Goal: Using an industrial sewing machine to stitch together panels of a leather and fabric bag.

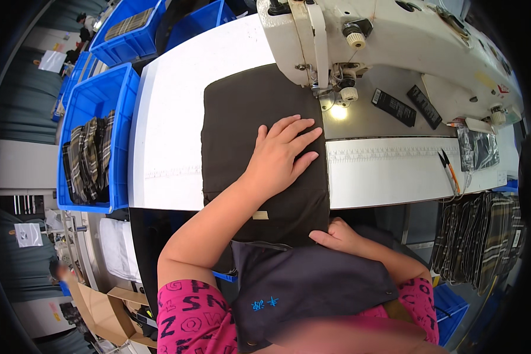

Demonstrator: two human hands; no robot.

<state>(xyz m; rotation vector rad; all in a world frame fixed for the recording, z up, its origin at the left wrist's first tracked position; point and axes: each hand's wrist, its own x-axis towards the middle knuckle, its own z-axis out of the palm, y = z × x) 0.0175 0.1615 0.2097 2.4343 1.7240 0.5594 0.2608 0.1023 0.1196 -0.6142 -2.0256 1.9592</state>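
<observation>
A dark brown fabric panel (248, 112) lies on the white table, its right edge running up to the presser foot of the sewing machine (327, 97). My left hand (283, 153) rests flat on the panel with fingers spread, close to that edge. The near part of the panel hangs over the table's front edge and bears a small beige label (259, 215). At the lower right corner my right hand (339, 236) grips the fabric, thumb on top; its other fingers are mostly hidden. A small lamp lights the spot beside the needle.
Right of the machine lie two black tags (393, 107), orange-handled tweezers (451, 171) and a clear plastic bag (479, 147). Plaid pieces (481, 242) hang below the table's right end. At left stands a blue bin (124, 100) with folded plaid cloth (89, 159).
</observation>
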